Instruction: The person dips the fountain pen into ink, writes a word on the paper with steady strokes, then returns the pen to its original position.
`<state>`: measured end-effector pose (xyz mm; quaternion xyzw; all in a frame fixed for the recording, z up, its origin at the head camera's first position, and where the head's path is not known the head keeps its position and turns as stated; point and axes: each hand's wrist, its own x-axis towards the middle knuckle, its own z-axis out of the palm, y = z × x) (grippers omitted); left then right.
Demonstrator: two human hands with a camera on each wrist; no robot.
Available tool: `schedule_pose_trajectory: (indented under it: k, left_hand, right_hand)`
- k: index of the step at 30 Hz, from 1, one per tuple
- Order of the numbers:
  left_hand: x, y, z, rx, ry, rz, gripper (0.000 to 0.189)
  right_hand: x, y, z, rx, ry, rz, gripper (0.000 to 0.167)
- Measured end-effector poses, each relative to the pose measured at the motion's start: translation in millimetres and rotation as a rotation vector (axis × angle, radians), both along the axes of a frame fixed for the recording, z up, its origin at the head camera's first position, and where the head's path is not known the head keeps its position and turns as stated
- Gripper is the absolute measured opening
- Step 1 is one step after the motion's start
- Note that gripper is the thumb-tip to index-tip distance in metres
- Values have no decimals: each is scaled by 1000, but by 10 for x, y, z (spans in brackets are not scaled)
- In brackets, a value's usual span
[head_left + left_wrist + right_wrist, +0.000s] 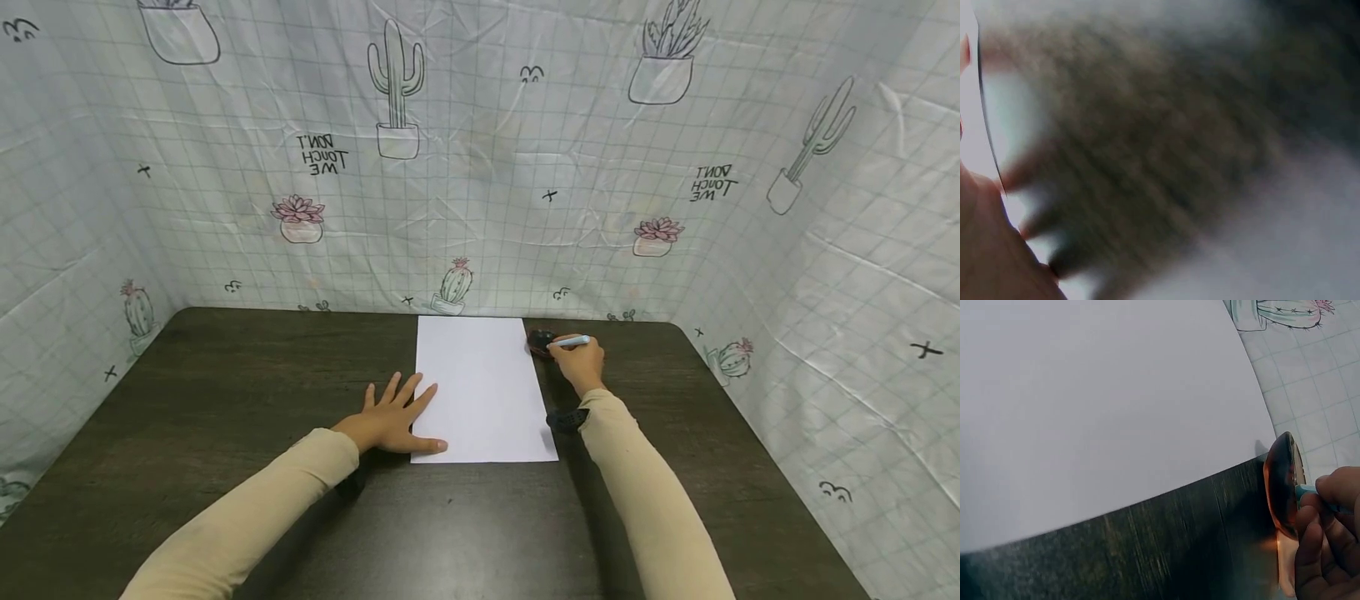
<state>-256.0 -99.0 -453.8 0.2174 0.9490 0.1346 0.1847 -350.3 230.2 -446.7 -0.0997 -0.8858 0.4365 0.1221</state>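
Observation:
A blank white sheet of paper (480,383) lies upright on the dark table. My left hand (393,421) rests with spread fingers on its left edge. In the left wrist view that hand (988,244) shows only at the left side, and the rest is blurred. My right hand (583,362) pinches a light blue pen-like stick (573,340) just right of the paper. The stick's end meets a small dark, rounded object (539,340) by the paper's upper right edge. Glossy with an orange-brown sheen, that dark object (1282,481) is of a kind I cannot tell.
The dark wooden table (262,383) extends on both sides of the paper. A white grid curtain (480,208) with cactus drawings hangs along the back and both sides. A black band (567,419) is on the right wrist.

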Motion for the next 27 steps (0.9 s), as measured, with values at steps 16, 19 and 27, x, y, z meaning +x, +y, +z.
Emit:
schedule_pose_trajectory:
  k: [16,19,27]
  left_hand:
    - [-4,12,-9,-16,6,-1,98]
    - [-9,4,-15,-11,8,0,98]
    - [-9,10,-13,-15,6,-2,99]
  right_hand:
    - [-17,38,-42,-20,12,-29,19]
    - [-13,18,-25,-7,3,-13,20]
    - [-2,-31,-31,-5,25,-5,21]
